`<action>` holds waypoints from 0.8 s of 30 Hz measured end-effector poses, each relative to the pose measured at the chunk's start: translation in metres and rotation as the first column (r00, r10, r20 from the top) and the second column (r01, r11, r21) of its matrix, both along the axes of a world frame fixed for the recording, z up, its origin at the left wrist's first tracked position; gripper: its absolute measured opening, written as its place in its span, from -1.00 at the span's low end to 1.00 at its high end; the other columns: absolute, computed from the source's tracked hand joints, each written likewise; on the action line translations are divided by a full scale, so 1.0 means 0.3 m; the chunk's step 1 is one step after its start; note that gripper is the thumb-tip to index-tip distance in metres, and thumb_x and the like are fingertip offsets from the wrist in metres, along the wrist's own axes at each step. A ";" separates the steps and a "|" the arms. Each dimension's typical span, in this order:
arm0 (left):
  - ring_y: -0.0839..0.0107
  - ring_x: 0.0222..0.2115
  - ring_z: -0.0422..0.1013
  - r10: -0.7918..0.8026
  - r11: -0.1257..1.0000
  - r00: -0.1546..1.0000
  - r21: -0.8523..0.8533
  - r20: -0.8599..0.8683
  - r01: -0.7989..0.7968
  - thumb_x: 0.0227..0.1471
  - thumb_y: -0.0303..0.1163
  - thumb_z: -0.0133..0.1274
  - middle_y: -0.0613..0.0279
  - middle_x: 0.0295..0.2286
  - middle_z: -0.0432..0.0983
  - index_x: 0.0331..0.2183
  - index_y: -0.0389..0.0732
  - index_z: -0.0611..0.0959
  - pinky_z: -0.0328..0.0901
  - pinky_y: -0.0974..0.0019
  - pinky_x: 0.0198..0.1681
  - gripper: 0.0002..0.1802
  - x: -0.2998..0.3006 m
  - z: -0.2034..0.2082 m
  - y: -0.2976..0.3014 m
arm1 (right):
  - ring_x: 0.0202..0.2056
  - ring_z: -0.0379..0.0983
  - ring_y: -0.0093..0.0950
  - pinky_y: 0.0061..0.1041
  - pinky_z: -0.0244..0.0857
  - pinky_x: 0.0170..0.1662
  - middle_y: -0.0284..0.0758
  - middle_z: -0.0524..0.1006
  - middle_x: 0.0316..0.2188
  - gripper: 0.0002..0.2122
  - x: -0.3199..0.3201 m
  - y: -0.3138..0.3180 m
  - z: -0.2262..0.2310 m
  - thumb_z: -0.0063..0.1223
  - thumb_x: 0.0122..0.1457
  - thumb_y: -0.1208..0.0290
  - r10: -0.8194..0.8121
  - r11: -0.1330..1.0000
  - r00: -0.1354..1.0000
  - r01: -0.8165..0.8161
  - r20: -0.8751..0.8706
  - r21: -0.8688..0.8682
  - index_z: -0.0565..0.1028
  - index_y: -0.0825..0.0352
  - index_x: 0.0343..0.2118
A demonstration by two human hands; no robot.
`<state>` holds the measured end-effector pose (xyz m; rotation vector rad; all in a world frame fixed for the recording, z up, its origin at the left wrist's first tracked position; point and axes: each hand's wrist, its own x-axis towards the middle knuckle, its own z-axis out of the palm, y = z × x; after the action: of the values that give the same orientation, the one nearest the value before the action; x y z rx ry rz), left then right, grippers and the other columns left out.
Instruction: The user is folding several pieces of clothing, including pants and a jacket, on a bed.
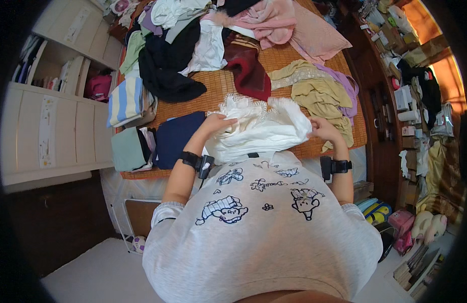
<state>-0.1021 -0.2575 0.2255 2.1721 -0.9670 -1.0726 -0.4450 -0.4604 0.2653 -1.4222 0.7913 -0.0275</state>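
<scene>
A white garment with lace trim [261,134] lies bunched on the woven mat, close to my body. At its left side my left hand [218,123] grips the fabric, partly tucked under a fold. My right hand [325,130] pinches the garment's right edge between thumb and fingers. The lace runs along the far side of the cloth. Just beyond it lies a dark red cloth [248,76]. Next to my left forearm is a folded navy cloth [179,139], and a crumpled olive-yellow garment [316,93] lies beyond my right hand.
Folded stacks, one topped by a blue-and-white striped cloth [125,102] and one by a pale green cloth [127,150], line the mat's left edge. Loose clothes, including a black garment [168,68] and a pink one [316,35], cover the far side. A white cabinet [26,131] stands left.
</scene>
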 end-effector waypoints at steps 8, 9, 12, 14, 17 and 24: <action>0.65 -0.61 0.28 -0.170 0.985 0.931 -0.037 -0.322 0.167 -0.26 -0.39 0.16 0.37 -0.63 0.44 -0.47 -0.28 0.62 0.16 0.54 -0.53 -0.79 -0.024 0.063 0.067 | -0.28 0.41 -0.29 -0.43 0.26 -0.20 -0.11 0.45 -0.25 -0.50 0.042 0.036 -0.191 0.10 -0.13 0.34 0.332 0.728 0.764 -0.581 -0.553 -0.365 0.31 0.34 -0.06; 0.67 -0.58 0.28 -0.136 0.988 0.936 -0.118 -0.325 0.102 -0.25 -0.43 0.15 0.40 -0.60 0.45 -0.43 -0.28 0.61 0.17 0.56 -0.51 -0.79 -0.047 0.091 0.061 | -0.26 0.40 -0.30 -0.43 0.25 -0.18 -0.12 0.45 -0.25 -0.47 0.090 0.053 -0.145 0.12 -0.12 0.31 0.342 0.778 0.799 -0.536 -0.495 -0.329 0.28 0.33 -0.03; 0.70 -0.53 0.30 -0.130 0.957 0.946 -0.286 -0.297 0.042 -0.20 -0.51 0.10 0.41 -0.51 0.46 -0.32 -0.31 0.56 0.20 0.59 -0.45 -0.73 -0.073 0.092 0.044 | -0.17 0.34 -0.34 -0.44 0.20 -0.10 -0.15 0.40 -0.22 -0.37 0.237 0.094 -0.057 0.16 -0.12 0.21 0.427 0.749 0.864 -0.504 -0.267 -0.431 0.21 0.36 0.02; 0.68 -0.52 0.32 -0.106 0.870 0.915 -0.482 -0.389 -0.104 -0.16 -0.56 0.05 0.38 -0.48 0.47 -0.29 -0.33 0.54 0.22 0.58 -0.42 -0.74 -0.099 0.134 0.015 | -0.12 0.30 -0.28 -0.44 0.17 -0.06 -0.08 0.37 -0.17 -0.32 0.329 0.124 -0.028 0.17 -0.15 0.15 0.437 0.740 0.890 -0.440 -0.133 -0.509 0.21 0.44 0.00; 0.66 -0.44 0.33 -0.106 0.780 0.873 -0.584 -0.476 -0.224 -0.11 -0.56 0.03 0.36 -0.42 0.46 -0.27 -0.32 0.50 0.23 0.57 -0.35 -0.74 -0.137 0.252 -0.017 | -0.05 0.25 -0.23 -0.45 0.13 0.00 -0.01 0.32 -0.10 -0.26 0.446 0.151 -0.033 0.18 -0.18 0.10 0.410 0.703 0.910 -0.277 0.055 -0.655 0.19 0.54 -0.01; 0.62 -0.40 0.37 -0.094 0.615 0.769 -0.645 -0.632 -0.454 -0.06 -0.50 0.01 0.29 -0.39 0.45 -0.27 -0.31 0.44 0.23 0.56 -0.32 -0.76 -0.142 0.427 -0.026 | -0.21 0.37 -0.22 -0.41 0.22 -0.14 -0.07 0.44 -0.29 -0.59 0.558 0.153 0.056 0.06 -0.17 0.38 0.137 0.636 0.981 0.016 0.134 -0.772 0.39 0.44 -0.20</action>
<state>-0.1446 -0.2652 0.3535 1.0433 -0.6580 -0.9086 -0.2775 -0.4146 0.2821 -2.2327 0.5857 -0.4996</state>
